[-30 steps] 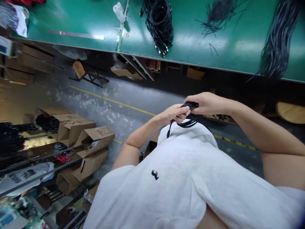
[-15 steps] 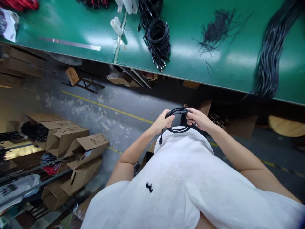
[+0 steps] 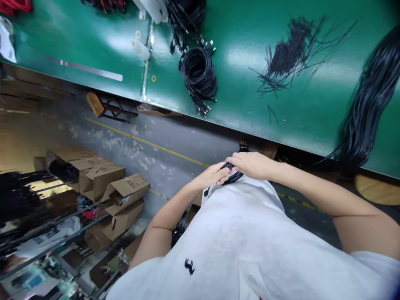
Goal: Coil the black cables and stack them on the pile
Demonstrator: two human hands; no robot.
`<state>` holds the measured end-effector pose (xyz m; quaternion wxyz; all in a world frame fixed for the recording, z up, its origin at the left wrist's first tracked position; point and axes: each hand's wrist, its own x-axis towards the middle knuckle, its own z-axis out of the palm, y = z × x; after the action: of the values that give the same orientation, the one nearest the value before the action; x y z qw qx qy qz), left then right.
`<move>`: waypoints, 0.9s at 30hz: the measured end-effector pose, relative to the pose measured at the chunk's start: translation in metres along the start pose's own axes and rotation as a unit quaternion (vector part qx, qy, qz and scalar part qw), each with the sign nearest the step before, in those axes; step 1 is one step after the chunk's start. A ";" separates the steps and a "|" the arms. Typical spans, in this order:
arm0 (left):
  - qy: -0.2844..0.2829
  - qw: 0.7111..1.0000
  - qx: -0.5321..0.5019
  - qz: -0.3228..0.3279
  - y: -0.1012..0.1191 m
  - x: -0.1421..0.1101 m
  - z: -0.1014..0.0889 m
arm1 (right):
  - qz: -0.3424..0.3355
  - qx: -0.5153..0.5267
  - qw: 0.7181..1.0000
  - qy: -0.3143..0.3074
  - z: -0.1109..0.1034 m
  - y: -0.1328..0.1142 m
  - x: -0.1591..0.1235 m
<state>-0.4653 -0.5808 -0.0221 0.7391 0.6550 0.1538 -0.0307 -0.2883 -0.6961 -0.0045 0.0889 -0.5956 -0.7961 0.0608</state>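
Note:
A coiled black cable [image 3: 233,178] is held in front of my waist, partly covered by my fingers. My left hand [image 3: 213,175] is closed around the coil's left side, and a connector end pokes out below it. My right hand [image 3: 248,163] lies over the top of the coil, its fingers bent onto the cable close to the left fingertips. On the green table beyond, a bundle of coiled black cables [image 3: 200,75] rests by the front edge. A pile of thin black ties [image 3: 287,54] lies to its right.
The green table [image 3: 237,112] runs across the top. A long hank of black cables [image 3: 371,100] hangs near its right edge. A metal ruler [image 3: 90,70] and white rolls [image 3: 140,48] lie leftward. Cardboard boxes [image 3: 125,193] and a wooden stool [image 3: 96,104] stand on the floor.
My right hand has moved left across the coil, close to my left hand. The coil looks smaller and more covered. The view has shifted, with the table lower in the picture.

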 end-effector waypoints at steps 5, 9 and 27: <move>-0.043 0.996 -0.070 -0.033 0.012 0.016 -0.006 | -0.013 0.073 0.997 0.037 -0.010 0.016 -0.007; -0.083 0.996 0.034 -0.026 0.028 0.016 -0.007 | -0.029 0.259 0.961 0.092 -0.007 0.023 -0.009; 0.309 0.933 -0.176 -0.050 0.049 0.049 0.018 | 0.429 -0.074 0.873 0.219 -0.060 0.349 0.007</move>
<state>-0.4029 -0.5841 0.0137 0.7563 0.4830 0.4099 0.1636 0.0496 -0.5908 -0.0165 0.1815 -0.8817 -0.4242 -0.0984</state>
